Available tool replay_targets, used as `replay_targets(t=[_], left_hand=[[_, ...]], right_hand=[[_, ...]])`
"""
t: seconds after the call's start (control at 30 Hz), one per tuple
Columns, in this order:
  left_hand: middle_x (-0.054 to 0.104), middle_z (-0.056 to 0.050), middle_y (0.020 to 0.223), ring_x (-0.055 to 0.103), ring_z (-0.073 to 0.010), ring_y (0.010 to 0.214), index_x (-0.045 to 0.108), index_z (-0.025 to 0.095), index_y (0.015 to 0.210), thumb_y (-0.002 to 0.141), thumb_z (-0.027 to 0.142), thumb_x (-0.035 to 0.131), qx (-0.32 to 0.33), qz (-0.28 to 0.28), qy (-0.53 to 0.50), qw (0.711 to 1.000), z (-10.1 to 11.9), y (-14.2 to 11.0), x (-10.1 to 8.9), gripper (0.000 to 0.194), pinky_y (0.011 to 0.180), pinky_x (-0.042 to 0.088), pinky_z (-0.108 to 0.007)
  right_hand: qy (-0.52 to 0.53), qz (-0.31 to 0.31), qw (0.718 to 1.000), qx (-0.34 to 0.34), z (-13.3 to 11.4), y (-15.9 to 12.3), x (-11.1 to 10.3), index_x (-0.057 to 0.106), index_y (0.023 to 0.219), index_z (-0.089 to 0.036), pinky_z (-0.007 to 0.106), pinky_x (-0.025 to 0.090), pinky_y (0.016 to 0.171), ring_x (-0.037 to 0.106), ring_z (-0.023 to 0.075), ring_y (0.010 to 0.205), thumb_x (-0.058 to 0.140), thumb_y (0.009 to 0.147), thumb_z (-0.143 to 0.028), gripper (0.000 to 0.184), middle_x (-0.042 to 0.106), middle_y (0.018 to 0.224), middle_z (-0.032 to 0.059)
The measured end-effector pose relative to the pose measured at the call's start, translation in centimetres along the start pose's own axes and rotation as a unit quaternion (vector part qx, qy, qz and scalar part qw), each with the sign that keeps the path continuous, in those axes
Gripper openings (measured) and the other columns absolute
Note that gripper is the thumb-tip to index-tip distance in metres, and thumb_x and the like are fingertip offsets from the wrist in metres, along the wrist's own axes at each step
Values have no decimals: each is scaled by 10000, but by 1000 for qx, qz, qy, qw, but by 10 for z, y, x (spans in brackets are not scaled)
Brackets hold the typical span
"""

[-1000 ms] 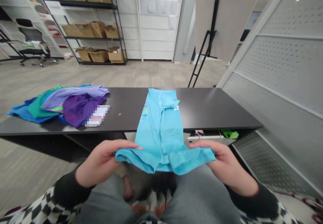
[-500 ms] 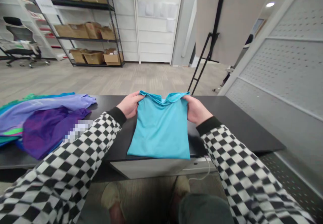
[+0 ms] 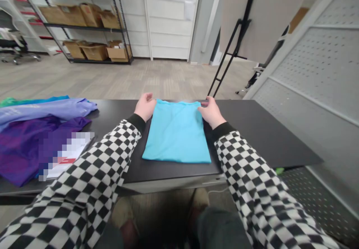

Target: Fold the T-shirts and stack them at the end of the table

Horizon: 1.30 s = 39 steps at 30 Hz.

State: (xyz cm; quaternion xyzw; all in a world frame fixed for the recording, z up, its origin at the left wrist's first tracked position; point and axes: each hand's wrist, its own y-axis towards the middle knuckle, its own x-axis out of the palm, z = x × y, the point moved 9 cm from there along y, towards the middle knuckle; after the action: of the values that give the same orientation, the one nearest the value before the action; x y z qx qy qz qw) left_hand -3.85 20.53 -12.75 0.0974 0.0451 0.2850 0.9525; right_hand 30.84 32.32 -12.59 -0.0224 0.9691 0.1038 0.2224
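A turquoise T-shirt (image 3: 176, 133) lies folded into a flat rectangle on the black table (image 3: 246, 129), in front of me and in the middle. My left hand (image 3: 145, 106) sits at the shirt's far left corner, fingers loose and holding no cloth. My right hand (image 3: 210, 111) rests at the far right corner, its fingertips on the fabric without gripping it. Checked black-and-white sleeves run from both wrists toward me.
Left on the table lies a heap of purple, lavender, green and blue garments (image 3: 36, 136), with a pixelated white label (image 3: 67, 153) on it. Shelves of cardboard boxes (image 3: 89, 35) stand beyond. A perforated panel (image 3: 316, 80) rises at right.
The shirt, held up by its hem a second ago, now lies flat as a folded rectangle. Both hands have carried the fold to the far edge and let go of the cloth.
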Motion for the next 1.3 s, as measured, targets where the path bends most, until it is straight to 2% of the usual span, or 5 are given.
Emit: replay_targets(t=[0.13,0.23,0.47,0.9,1.3], left_hand=[[757,-161,1409,671,-344,1389,788,172,1267,872,172,761,166,-65,174,968,51,-69,-5,396,1299,449,-505],[846,-118,1195,788,-305,1160,846,214,1154,990,266,691,269,-186,241,914,72,-155,-8,231,1164,576,-477],[536,-152,1773,552,-360,1619,516,222,1743,1046,474,751,355,-337,463,739,43,-282,-28,778,1322,471,-572],[754,-81,920,726,-293,945,831,240,1220,1098,220,657,452,-198,490,719,68,-321,-48,214,902,560,-472],[868,-31,1227,836,-187,1108,755,278,1352,1107,169,628,430,-242,309,813,170,-384,-103,297,1034,657,-279]], right_hand=[[-126,27,968,-215,-53,-63,-23,693,1528,-133,550,411,1362,567,369,1549,708,977,-233,560,606,1647,238],[-161,-96,929,-319,-70,-148,-16,758,1498,-228,560,397,1370,619,323,1531,597,1128,-357,423,678,1619,168],[-329,-246,843,-347,-44,-276,-8,537,1744,-300,658,371,1372,438,402,1689,802,1050,-531,778,445,1825,140],[-213,-130,889,-384,-30,-320,-32,827,1368,-268,535,577,1208,753,296,1405,631,1094,-74,388,810,1443,106],[-68,-192,900,-385,-116,-393,-116,749,1336,-265,390,661,1043,829,243,1156,653,1137,-226,224,864,1236,91]])
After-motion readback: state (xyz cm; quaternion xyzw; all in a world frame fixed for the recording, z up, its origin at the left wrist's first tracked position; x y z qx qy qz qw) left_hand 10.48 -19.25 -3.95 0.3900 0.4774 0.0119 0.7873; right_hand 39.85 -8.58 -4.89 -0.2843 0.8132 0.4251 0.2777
